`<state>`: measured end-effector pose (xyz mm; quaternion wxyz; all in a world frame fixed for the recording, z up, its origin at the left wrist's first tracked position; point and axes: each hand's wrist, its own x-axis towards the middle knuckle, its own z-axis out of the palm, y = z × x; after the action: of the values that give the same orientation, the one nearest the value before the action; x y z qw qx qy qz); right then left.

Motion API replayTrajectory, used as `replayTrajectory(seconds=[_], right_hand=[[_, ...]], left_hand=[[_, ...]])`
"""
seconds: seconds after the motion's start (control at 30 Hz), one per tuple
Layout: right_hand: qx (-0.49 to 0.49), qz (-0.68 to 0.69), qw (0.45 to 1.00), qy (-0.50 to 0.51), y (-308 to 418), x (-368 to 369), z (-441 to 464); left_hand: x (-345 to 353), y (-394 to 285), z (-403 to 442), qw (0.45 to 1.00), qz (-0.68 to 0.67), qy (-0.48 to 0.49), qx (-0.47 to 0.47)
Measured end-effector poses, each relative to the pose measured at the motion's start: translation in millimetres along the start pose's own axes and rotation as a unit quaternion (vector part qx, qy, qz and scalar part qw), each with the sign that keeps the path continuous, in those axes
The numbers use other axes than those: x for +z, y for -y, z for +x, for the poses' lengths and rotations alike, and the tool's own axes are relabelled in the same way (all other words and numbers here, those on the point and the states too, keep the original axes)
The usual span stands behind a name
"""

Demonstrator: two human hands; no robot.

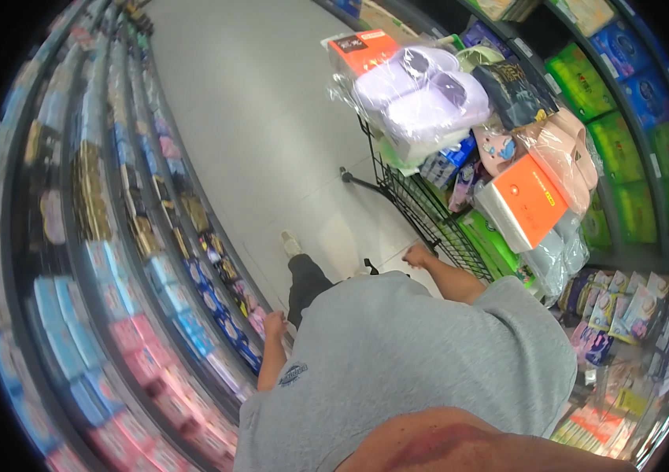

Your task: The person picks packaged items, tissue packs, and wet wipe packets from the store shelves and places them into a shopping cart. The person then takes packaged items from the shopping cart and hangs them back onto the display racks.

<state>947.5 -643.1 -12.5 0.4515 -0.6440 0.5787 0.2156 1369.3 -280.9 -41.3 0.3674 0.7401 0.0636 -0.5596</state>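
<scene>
My left hand (pixel 275 324) hangs low at my side, fingers curled in, with nothing seen in it. It is nearest to the packed shelves on the left. In front of my body, my right hand (pixel 418 256) has its fingers loosely closed and apparently bare. Just right of it stands a black wire shopping cart (pixel 401 197), piled high; I see no contact. On the heap lie lilac slippers (pixel 429 90) in clear plastic, pink slippers (pixel 559 157), an orange-topped box (pixel 530 200), another orange box (pixel 364 49) and a dark printed packet (pixel 514 93).
Shelves (pixel 102 259) of blue, pink and dark packs curve along the left. Green packs (pixel 582 82) and blue packs (pixel 649 98) fill the right shelves. Small hanging packets (pixel 626 311) are at lower right. Grey floor (pixel 232 102) runs ahead between the shelves and the cart.
</scene>
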Motion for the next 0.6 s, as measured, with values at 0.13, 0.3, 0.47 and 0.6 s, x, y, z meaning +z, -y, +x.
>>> replayTrajectory(seconds=[0.13, 0.3, 0.47, 0.6], right_hand=[[0.076, -0.003, 0.997, 0.013, 54.2, -5.6, 3.6], [-0.119, -0.130, 0.983, -0.041, 162.2, -1.7, 59.9], [-0.130, 0.124, 0.972, -0.149, 341.1, -22.0, 90.0], [-0.178, 0.137, 0.964, -0.142, 442.7, -55.1, 89.4]], left_hand=[[-59.8, -99.2, 70.4, 0.988, 0.089, 0.037, 0.117], [-105.9, -250.2, 116.8, 0.999, 0.017, 0.019, 0.031], [-102.3, -427.9, 152.4, 0.987, 0.066, 0.064, 0.135], [-71.7, -502.2, 157.1, 0.978, 0.071, 0.074, 0.183]])
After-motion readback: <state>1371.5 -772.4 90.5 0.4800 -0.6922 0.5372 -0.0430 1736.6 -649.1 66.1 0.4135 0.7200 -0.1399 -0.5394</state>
